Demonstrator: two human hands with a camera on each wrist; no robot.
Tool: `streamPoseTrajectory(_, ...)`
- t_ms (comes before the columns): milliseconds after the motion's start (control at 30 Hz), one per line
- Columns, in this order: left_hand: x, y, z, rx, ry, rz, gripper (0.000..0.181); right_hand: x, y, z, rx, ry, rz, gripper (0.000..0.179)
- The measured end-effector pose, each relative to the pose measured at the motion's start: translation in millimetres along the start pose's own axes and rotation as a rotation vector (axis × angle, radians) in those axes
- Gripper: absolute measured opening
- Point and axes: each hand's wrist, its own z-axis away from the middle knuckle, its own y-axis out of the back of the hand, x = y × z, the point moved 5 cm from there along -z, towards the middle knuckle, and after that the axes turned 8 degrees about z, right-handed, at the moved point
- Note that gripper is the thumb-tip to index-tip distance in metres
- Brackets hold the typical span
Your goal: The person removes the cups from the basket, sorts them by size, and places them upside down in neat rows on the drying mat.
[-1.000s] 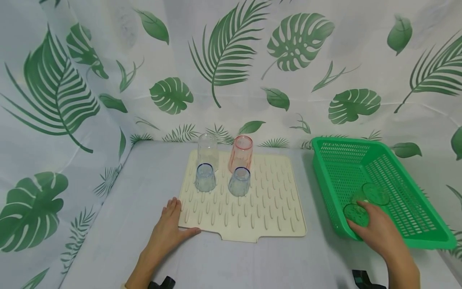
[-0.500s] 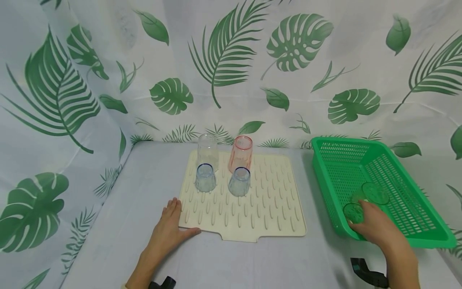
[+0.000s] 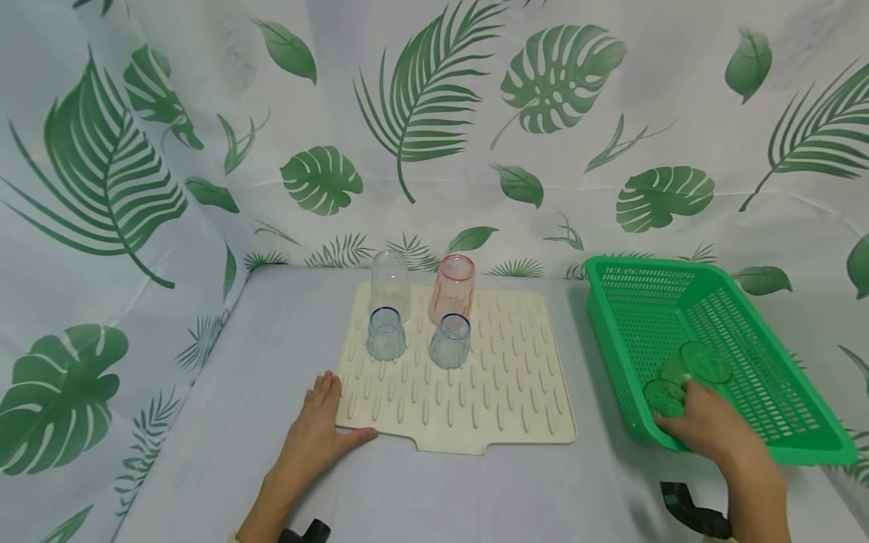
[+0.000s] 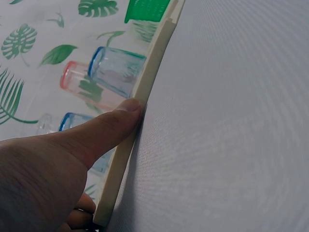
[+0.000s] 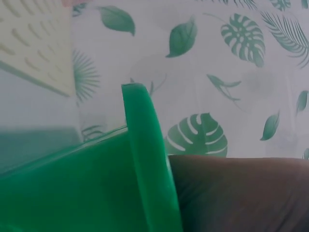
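Note:
My left hand (image 3: 315, 426) rests at the near left corner of a cream drying mat (image 3: 509, 392). Its thumb lies along the front edge, its fingers along the left side. On the mat stand a tall clear glass (image 3: 390, 279), a tall pink-rimmed glass (image 3: 452, 290) and two short blue-rimmed glasses, one left (image 3: 386, 335) and one right (image 3: 450, 345). Inside a green basket (image 3: 611, 354), my right hand (image 3: 713, 430) grips the nearer glass (image 3: 664, 397); its fingertips are partly hidden. Another glass (image 3: 709, 363) lies just behind. The right wrist view shows only the wrist past the basket's rim (image 5: 147, 154).
The green basket stands right of the mat, its wall raised above the white cloth (image 3: 224, 422). A leaf-printed curtain (image 3: 448, 90) hangs close behind the mat and basket. Dark wrist mounts, left (image 3: 312, 530) and right (image 3: 692, 513), show at the bottom.
My right hand has lowered slightly into the basket, its thumb and fingers closing round the nearer glass, which has tipped or shifted a little left. The left hand has stayed put.

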Motion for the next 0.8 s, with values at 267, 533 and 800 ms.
streamPoseTrajectory(267,-1.0,-0.3,0.4,-0.009,0.011,-0.007,0.119,0,12,7.3,0.259,-0.072,-0.049,0.098)
streamPoseTrajectory(533,-0.5,0.6,0.4,0.005,-0.008,-0.013,0.118,-17,36,23.5,0.491,-0.124,-0.236,0.098)
streamPoseTrajectory(800,0.0,-0.8,-0.6,0.005,-0.011,-0.007,0.118,-41,51,30.9,0.585,-0.144,-0.372,0.097)
